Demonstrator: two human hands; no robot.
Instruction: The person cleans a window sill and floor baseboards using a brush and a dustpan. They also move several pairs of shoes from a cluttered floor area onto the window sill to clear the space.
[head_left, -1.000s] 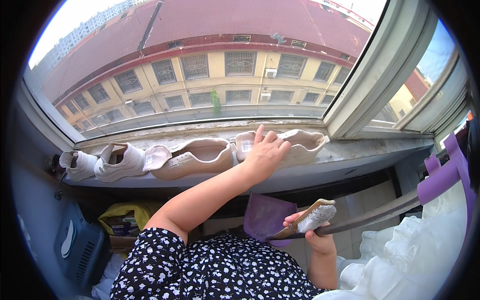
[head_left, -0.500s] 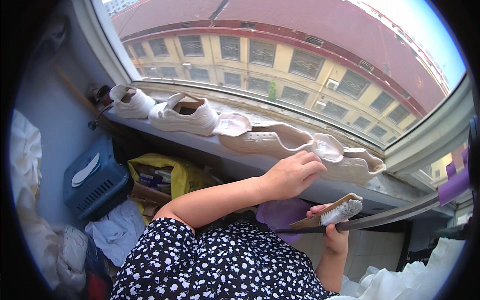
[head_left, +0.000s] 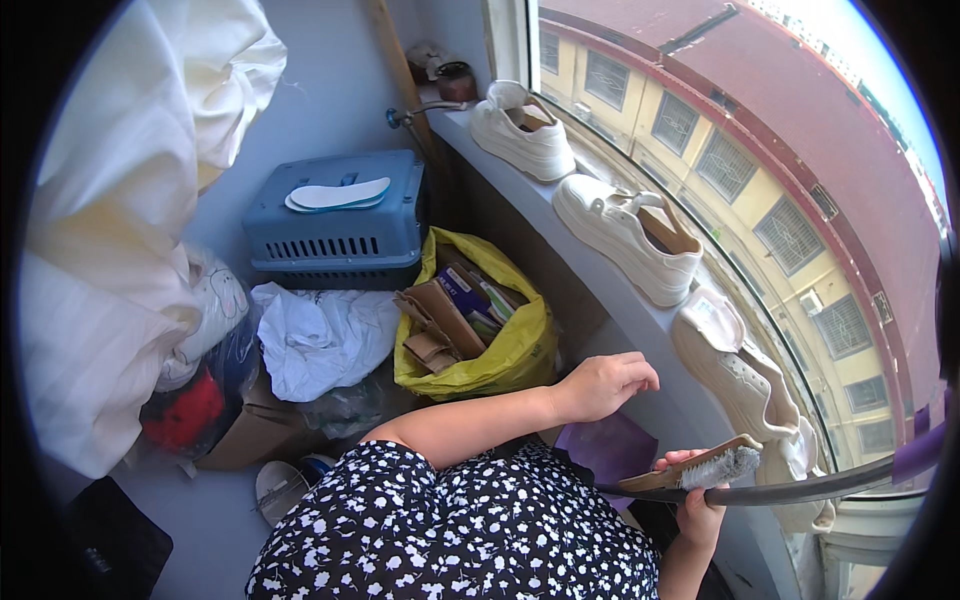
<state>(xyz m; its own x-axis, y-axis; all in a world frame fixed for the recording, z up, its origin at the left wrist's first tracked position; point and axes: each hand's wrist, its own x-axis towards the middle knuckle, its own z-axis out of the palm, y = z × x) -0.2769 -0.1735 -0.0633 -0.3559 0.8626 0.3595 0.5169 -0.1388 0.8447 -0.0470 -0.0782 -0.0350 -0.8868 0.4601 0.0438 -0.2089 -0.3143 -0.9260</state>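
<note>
My left hand (head_left: pixel 605 386) hangs in front of the window sill with its fingers loosely curled; nothing shows in it. In my right hand (head_left: pixel 697 512), lower right, is a scrub brush (head_left: pixel 722 467) with a tan back and whitish bristles facing up. A dark curved bar (head_left: pixel 810 489) runs right past that hand; whether the fingers touch it I cannot tell. White shoes stand in a row on the sill: one at the far end (head_left: pixel 522 135), another beside it (head_left: pixel 628 235), and nearer ones (head_left: pixel 735 375) with their tongues folded out. Below the hands is part of a purple basin (head_left: pixel 612 447).
A blue pet carrier (head_left: pixel 335 225) bears white insoles (head_left: pixel 340 194). Beside it stands a yellow bag (head_left: pixel 525 350) of cardboard. A white cloth bag (head_left: pixel 325 335) lies in front, and cream fabric (head_left: pixel 130 230) hangs at left. The window borders the sill.
My view has swung left, so the carrier, yellow bag and hanging fabric show more. My left hand has drawn back from the nearer shoes. The brush stays in my right hand.
</note>
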